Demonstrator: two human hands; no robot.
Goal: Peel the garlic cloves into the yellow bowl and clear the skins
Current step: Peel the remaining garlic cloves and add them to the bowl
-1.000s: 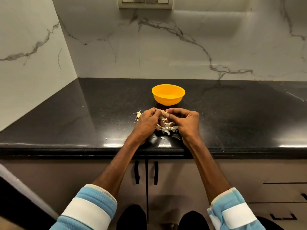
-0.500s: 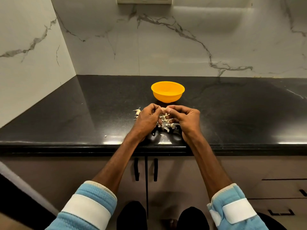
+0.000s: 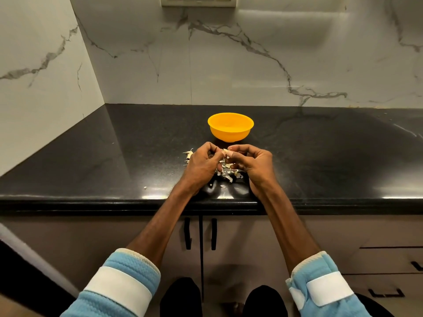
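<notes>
Sleeves (image 3: pixel 119 282) in pale blue sit nearest. Past them, garlic skins (image 3: pixel 227 174) lie scattered on the black countertop (image 3: pixel 114 156) beneath both hands. The left hand (image 3: pixel 201 164) and right hand (image 3: pixel 255 163), fingers curled, pinch one garlic clove (image 3: pixel 227 152) between their fingertips. Just beyond stands the yellow bowl (image 3: pixel 230 128), upright, apart from the hands.

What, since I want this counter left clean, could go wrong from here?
1. The garlic clove is pinched between the left hand and right hand, above the counter rather than the yellow bowl. If it slips, it probably lands among the skins.
2. The skins lie close to the counter's front edge, with stray flakes further left. A careless sweep could push some onto the floor.
</notes>
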